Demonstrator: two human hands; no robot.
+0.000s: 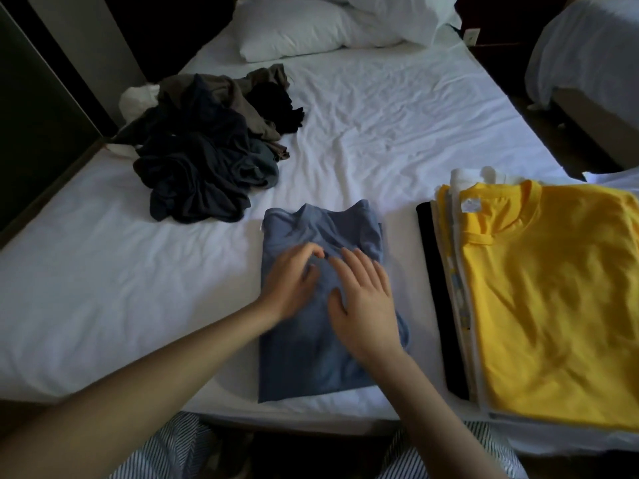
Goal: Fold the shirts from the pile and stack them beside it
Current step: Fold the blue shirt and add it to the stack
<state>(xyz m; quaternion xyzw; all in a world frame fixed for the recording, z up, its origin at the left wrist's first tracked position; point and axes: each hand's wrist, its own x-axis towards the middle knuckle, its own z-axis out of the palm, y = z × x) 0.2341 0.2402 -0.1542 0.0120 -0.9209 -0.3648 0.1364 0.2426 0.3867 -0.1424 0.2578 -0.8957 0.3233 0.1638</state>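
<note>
A blue shirt lies folded into a narrow rectangle near the front edge of the bed, collar end away from me. My left hand rests on its middle with fingers loosely bent and blurred. My right hand lies flat on the shirt beside it, fingers straight. A pile of dark unfolded shirts sits at the back left. A stack of folded shirts with a yellow one on top lies at the right.
The white bed sheet is wrinkled between pile and stack. White pillows lie at the head of the bed. A second bed stands at the far right, across a dark gap.
</note>
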